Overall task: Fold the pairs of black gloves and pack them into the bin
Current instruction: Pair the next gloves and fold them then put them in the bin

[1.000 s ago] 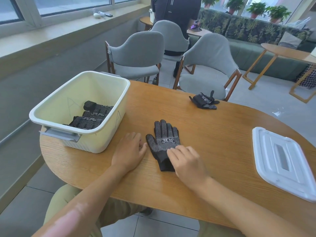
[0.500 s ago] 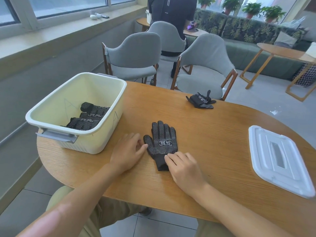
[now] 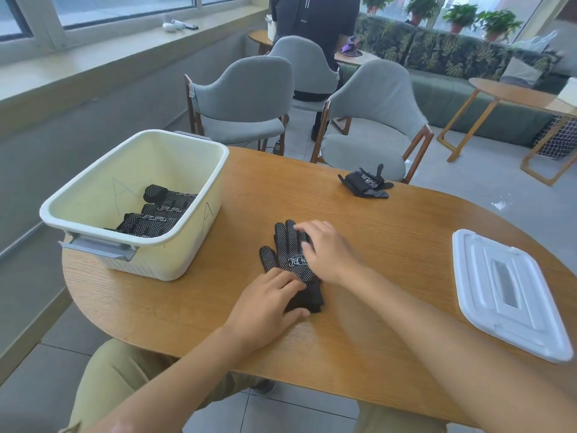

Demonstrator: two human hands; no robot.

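Centrally in the head view, our stacked pair of black gloves (image 3: 288,254) lies flat on the wooden table (image 3: 374,323) — our left hand (image 3: 268,307) presses its cuff, fingers straight, our right hand (image 3: 327,251) lies loosely over its fingers. Left of centre, the cream bin (image 3: 93,214) holds folded gloves (image 3: 156,214); another pair (image 3: 365,182) lies upper right.
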